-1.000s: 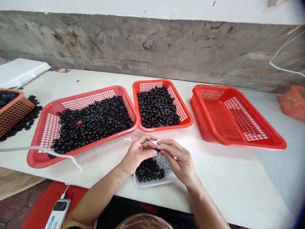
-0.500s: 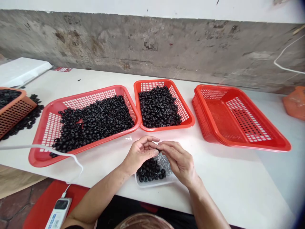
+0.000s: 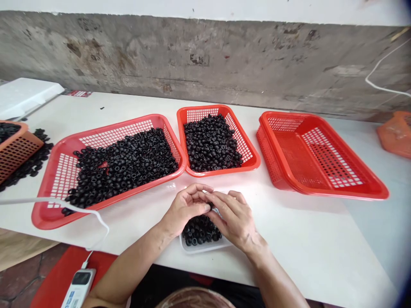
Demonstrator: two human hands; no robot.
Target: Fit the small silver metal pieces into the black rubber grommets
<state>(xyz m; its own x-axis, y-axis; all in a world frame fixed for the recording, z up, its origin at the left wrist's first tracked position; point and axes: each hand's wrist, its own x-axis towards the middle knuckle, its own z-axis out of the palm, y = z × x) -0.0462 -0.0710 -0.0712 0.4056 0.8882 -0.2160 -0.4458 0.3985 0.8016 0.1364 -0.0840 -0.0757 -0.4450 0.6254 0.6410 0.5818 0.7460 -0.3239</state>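
Observation:
Over a small clear tray [image 3: 205,248], my two hands meet at the fingertips. My left hand [image 3: 183,209] pinches a small black ring-shaped piece [image 3: 211,205] between thumb and fingers. Closed fingers of my right hand [image 3: 236,220] press against that piece from the other side; whatever else they hold is hidden. Inside the tray lie many black ring-shaped pieces [image 3: 199,233]. Beside them, tiny clear bits [image 3: 217,211] show only in part beneath my right hand.
Behind my hands stand a wide red basket [image 3: 41,216] and a smaller red basket [image 3: 221,172], both holding black pieces. Stacked red baskets [image 3: 289,179] are at right. An orange basket [image 3: 19,149] stands at left. A white cable [image 3: 80,209] crosses to a power bank [image 3: 78,286].
My right hand has shifted slightly left and its fingers now overlap my left fingertips, covering more of the clear bits. The left hand stays nearly in place. The view has shifted a little.

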